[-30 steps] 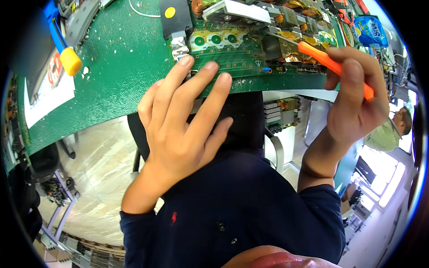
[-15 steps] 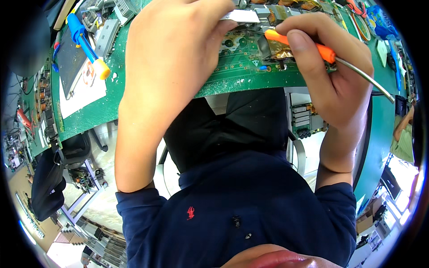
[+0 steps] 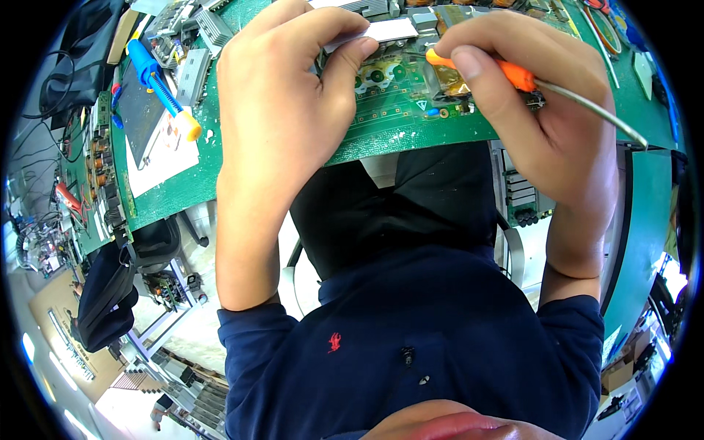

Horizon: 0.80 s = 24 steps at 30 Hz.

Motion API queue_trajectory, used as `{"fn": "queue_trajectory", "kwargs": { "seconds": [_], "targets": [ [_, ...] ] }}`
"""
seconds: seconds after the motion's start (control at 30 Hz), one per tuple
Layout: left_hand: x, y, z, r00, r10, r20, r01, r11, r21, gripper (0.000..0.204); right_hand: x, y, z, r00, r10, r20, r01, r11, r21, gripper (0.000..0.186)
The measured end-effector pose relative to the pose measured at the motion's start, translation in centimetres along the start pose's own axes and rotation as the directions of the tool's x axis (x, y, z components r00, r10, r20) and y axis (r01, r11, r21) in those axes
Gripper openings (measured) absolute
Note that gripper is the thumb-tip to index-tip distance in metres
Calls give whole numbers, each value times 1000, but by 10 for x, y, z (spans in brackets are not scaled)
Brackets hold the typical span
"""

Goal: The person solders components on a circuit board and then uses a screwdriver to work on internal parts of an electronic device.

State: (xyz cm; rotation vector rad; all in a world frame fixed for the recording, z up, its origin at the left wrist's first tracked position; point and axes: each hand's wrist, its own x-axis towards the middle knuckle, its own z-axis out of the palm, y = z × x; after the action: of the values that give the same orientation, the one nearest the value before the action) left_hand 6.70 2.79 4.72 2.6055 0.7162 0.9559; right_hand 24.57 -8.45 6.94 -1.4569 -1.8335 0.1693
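Observation:
My left hand (image 3: 290, 92) is closed at the far edge of the bench, thumb and forefinger pinching the left end of a white flat strip (image 3: 392, 30). My right hand (image 3: 539, 110) grips a screwdriver-like tool by its orange handle (image 3: 515, 75). From the handle's rear, a bare metal shaft (image 3: 594, 111) slants out to the right. The handle's front end sits close over parts of a green circuit board (image 3: 385, 110); whether its tip touches them I cannot tell. Beside it is a component wrapped in yellowish tape (image 3: 449, 82).
Left of my left arm lies a blue solder sucker (image 3: 163, 89) with a yellow end, over a dark panel and white paper (image 3: 169, 172). Grey finned heat sinks (image 3: 193, 75) lie behind it. A red-handled tool (image 3: 68, 198) is farther left, and cables lie at the right.
The whole view has shifted, so the bench's left side appears farther right. My left thumb has curled closer to the forefinger. My right hand has edged slightly left with the orange-handled tool.

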Motion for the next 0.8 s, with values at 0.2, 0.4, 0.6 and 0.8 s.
{"fn": "queue_trajectory", "kwargs": {
  "seconds": [0.2, 0.4, 0.6, 0.8],
  "targets": [
    [-1, 0, 0, 987, 152, -51, -147, 985, 88, 12, -17, -7, 8, 994, -104, -22, 101, 988, -116, 14],
    [-4, 1, 0, 994, 103, -30, -101, 994, 49, 16, -23, -11, 22, 994, -103, -46, 99, 991, -91, 18],
    [-8, -9, 6, 979, 175, -107, -173, 985, 26, 14, -20, -13, 18, 995, -73, -65, 67, 994, -92, 18],
    [-11, -8, -4, 992, 129, 5, -129, 990, 65, 22, -32, -26, 6, 997, -51, -50, 46, 994, -94, 21]
  ]
}}
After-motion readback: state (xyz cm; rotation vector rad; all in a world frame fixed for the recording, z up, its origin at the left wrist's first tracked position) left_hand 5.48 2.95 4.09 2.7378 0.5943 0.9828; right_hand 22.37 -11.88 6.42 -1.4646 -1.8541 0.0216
